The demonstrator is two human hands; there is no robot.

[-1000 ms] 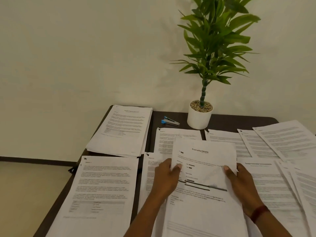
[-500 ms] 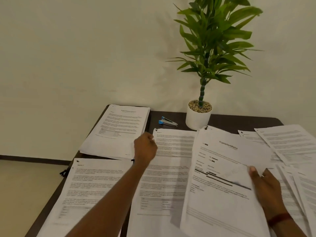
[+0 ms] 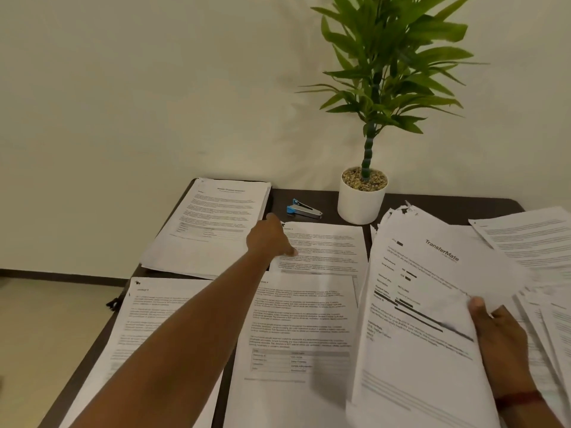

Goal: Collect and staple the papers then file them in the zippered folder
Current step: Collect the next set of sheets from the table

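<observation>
1. Since a second ago the left hand (image 3: 268,239) has let go of the gathered bundle (image 3: 432,319) and stretched out toward 11 o'clock. The bundle has swung over to the right side.
2. A thick stack (image 3: 213,223) lies at 10 o'clock on the dark table (image 3: 448,202), with a loose sheet (image 3: 148,335) at 8 o'clock.
3. The left hand holds nothing, fingers extended forward. The blue stapler (image 3: 304,209) sits just past the fingertips at their 1 o'clock, not yet touched.
4. Two printed sheets (image 3: 309,329) lie flat in the middle, from 6 to 12 o'clock, under the reaching arm.
5. A white plant pot (image 3: 361,202) stands at 12 o'clock.
6. The right hand (image 3: 500,335) grips the bundle at 4 o'clock, thumb on top, with its ragged top corner lifted toward the pot.
7. More papers (image 3: 531,242) fan out at 2 o'clock, uncollected.
8. Judgement: collecting of this set looks done and stapling comes next. I cannot make out the zippered folder.
</observation>
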